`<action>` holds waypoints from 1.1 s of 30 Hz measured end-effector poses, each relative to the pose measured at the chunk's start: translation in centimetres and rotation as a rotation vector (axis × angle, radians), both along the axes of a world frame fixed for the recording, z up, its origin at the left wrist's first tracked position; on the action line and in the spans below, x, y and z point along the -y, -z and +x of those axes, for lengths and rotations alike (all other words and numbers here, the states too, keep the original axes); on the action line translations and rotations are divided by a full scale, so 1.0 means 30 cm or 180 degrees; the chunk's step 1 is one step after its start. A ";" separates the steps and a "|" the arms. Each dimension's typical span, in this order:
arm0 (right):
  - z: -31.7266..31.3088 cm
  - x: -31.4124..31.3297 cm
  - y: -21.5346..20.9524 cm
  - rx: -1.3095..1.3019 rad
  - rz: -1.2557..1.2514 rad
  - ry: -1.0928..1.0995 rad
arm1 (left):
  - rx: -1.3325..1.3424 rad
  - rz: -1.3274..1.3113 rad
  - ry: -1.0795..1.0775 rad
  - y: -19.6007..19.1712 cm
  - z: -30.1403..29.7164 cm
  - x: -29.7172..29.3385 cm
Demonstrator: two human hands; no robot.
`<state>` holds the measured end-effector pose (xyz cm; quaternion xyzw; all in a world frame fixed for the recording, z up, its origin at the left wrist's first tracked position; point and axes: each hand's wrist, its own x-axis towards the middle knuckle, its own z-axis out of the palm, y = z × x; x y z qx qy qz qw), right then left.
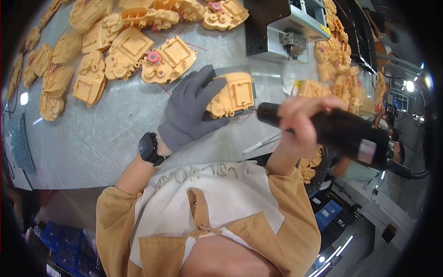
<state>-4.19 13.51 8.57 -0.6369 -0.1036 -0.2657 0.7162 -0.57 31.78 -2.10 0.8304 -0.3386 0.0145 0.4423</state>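
My left hand (191, 106), in a grey glove, grips the left end of a yellow plastic housing (241, 91) with its thumb and fingers around it. The housing lies on the table, with a dark block or edge showing beneath and behind it. My right hand (304, 117) is bare and closed around a black electric screwdriver (341, 131). The tool is held nearly level, its narrow nose pointing left, close to the housing's right edge. A thin bit seems to reach toward the housing; whether it touches I cannot tell.
Several more yellow housings (129, 51) cover the back left of the grey table (101, 143). A metal machine (288, 34) stands at the back right, with piled yellow parts (339, 83) beyond it. A white-handled tool (262, 144) lies near me. The screwdriver's cable (410, 173) trails right.
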 end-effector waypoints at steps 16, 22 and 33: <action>0.070 0.054 -0.053 0.0001 0.0384 0.0670 | -0.0141 0.0102 0.0117 0.004 0.003 0.002; -0.077 -0.119 -0.041 0.0272 0.0210 -0.0245 | -0.0236 -0.0088 0.0092 0.016 -0.008 -0.010; -0.025 -0.165 0.011 -0.0026 -0.0091 -0.0195 | 0.0054 -0.0230 0.0109 0.019 0.000 -0.013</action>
